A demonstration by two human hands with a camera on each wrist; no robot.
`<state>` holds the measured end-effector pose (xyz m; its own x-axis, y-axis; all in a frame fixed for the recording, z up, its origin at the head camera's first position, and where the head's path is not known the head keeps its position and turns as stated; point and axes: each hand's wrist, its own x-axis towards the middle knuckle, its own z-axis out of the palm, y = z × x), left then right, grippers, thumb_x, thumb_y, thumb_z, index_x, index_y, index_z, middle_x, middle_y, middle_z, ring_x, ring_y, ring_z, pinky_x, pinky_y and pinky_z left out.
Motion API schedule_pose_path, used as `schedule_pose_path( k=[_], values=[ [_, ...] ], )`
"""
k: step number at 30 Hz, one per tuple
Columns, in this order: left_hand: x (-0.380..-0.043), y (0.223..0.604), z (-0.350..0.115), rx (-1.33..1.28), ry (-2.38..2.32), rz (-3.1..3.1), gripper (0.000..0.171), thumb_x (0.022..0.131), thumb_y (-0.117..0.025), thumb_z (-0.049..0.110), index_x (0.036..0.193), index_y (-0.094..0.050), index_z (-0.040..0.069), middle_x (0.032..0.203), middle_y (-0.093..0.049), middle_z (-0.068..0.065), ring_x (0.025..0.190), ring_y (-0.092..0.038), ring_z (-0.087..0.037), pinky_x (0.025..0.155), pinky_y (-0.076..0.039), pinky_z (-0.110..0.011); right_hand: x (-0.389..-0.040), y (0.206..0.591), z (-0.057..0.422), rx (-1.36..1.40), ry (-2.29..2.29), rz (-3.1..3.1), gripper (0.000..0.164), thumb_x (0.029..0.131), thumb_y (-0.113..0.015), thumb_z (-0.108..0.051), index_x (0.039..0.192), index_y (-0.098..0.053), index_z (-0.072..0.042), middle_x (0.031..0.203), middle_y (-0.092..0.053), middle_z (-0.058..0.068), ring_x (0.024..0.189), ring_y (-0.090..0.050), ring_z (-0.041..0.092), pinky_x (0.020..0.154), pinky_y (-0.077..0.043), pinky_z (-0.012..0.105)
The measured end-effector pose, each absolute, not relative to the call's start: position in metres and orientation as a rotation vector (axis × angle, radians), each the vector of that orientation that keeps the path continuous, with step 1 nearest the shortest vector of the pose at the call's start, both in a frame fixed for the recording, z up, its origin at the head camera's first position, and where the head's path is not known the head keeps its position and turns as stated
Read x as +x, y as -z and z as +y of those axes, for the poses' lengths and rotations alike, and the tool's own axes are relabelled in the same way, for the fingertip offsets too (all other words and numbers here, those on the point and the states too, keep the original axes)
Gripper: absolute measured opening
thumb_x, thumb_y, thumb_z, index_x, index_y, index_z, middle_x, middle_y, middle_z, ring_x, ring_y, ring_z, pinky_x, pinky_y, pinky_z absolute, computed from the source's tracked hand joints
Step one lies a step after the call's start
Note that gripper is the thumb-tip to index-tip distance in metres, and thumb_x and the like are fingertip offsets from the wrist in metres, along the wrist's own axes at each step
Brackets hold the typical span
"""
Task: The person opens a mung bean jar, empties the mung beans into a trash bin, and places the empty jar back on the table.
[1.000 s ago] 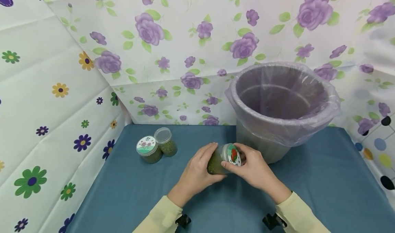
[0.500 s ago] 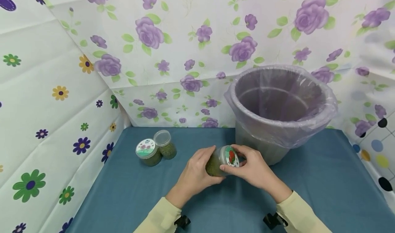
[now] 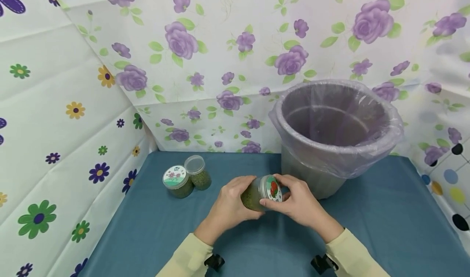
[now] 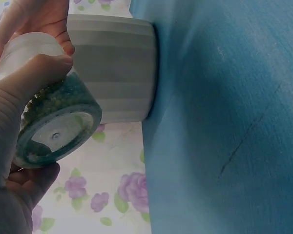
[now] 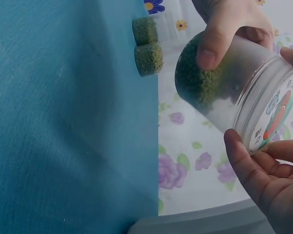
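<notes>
Both hands hold a clear plastic jar [image 3: 253, 196] tilted on its side above the blue cloth, its lid toward the right. Green granular bits fill part of it, as the right wrist view shows. My left hand [image 3: 230, 205] grips the jar's body near the base, thumb on one side and fingers on the other. My right hand [image 3: 299, 199] pinches the rim of the lid [image 5: 276, 114], which bears a green, white and red picture label. In the left wrist view the jar's round base [image 4: 61, 134] faces the camera.
Behind the right hand stands a grey bin [image 3: 312, 183] lined with a translucent purple bag [image 3: 338, 160]. At the back left are a wide jar [image 3: 180, 187] with a flower-label lid and a smaller clear-lidded jar [image 3: 200, 179], both holding green bits. Flowered sheets [image 3: 220, 65] hang behind.
The jar and both hands have shifted slightly left in the head view. Both hands keep their hold on jar and lid; the lid still sits on the jar.
</notes>
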<state>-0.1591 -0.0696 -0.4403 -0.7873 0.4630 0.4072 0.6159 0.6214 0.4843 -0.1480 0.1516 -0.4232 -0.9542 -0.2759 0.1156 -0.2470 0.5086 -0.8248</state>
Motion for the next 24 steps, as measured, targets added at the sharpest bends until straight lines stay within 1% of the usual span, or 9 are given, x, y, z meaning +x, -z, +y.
schedule_pose_path(
  k=[6, 11, 14, 17, 20, 24],
  values=[
    [-0.16, 0.4413, -0.0684, -0.87, 0.984, -2.64, 0.081, 0.063, -0.082, 0.046, 0.135, -0.048, 0.026, 0.132, -0.054, 0.006, 0.12, -0.052, -0.012, 0.086, -0.054, -0.029, -0.1482, 0.428, 0.1527, -0.49, 1.482, 2.715, 0.084, 0.068, -0.074, -0.057, 0.133, -0.05, -0.01, 0.116, -0.058, 0.001, 0.065, -0.063, 0.013, 0.057, -0.054, 0.022],
    [-0.1615, 0.4425, -0.0703, -0.863, 1.06, -2.695, 0.083, 0.063, -0.082, 0.047, 0.135, -0.048, 0.025, 0.133, -0.053, 0.007, 0.119, -0.053, -0.013, 0.086, -0.054, -0.029, -0.1485, 0.432, 0.1532, -0.57, 1.495, 2.729, 0.078, 0.068, -0.076, -0.055, 0.13, -0.053, -0.014, 0.11, -0.06, -0.005, 0.068, -0.062, 0.009, 0.056, -0.054, 0.021],
    [-0.162, 0.4422, -0.0707, -0.874, 1.064, -2.715, 0.085, 0.063, -0.081, 0.049, 0.137, -0.046, 0.027, 0.134, -0.052, 0.007, 0.119, -0.053, -0.013, 0.087, -0.053, -0.03, -0.149, 0.4323, 0.1546, -0.599, 1.486, 2.736, 0.076, 0.067, -0.076, -0.055, 0.129, -0.054, -0.017, 0.11, -0.06, -0.007, 0.07, -0.062, 0.006, 0.057, -0.054, 0.021],
    [-0.1609, 0.4427, -0.07, -0.885, 1.028, -2.724, 0.085, 0.064, -0.079, 0.052, 0.138, -0.042, 0.031, 0.135, -0.051, 0.008, 0.121, -0.051, -0.013, 0.088, -0.053, -0.031, -0.1495, 0.4304, 0.156, -0.558, 1.461, 2.71, 0.078, 0.067, -0.076, -0.057, 0.13, -0.052, -0.019, 0.115, -0.059, -0.006, 0.071, -0.064, 0.007, 0.059, -0.055, 0.021],
    [-0.1588, 0.4442, -0.0702, -0.875, 0.993, -2.721, 0.085, 0.065, -0.078, 0.054, 0.139, -0.041, 0.031, 0.136, -0.05, 0.007, 0.122, -0.049, -0.013, 0.088, -0.053, -0.032, -0.1506, 0.4276, 0.156, -0.476, 1.416, 2.675, 0.08, 0.065, -0.075, -0.06, 0.131, -0.05, -0.023, 0.116, -0.058, -0.006, 0.074, -0.065, 0.008, 0.062, -0.055, 0.021],
    [-0.1575, 0.4458, -0.0703, -0.865, 0.961, -2.686, 0.086, 0.066, -0.079, 0.05, 0.14, -0.041, 0.028, 0.136, -0.05, 0.005, 0.123, -0.048, -0.014, 0.088, -0.053, -0.032, -0.1519, 0.4241, 0.1537, -0.353, 1.363, 2.687, 0.078, 0.063, -0.072, -0.067, 0.126, -0.053, -0.026, 0.108, -0.061, -0.009, 0.083, -0.064, 0.008, 0.065, -0.054, 0.022]
  ],
)
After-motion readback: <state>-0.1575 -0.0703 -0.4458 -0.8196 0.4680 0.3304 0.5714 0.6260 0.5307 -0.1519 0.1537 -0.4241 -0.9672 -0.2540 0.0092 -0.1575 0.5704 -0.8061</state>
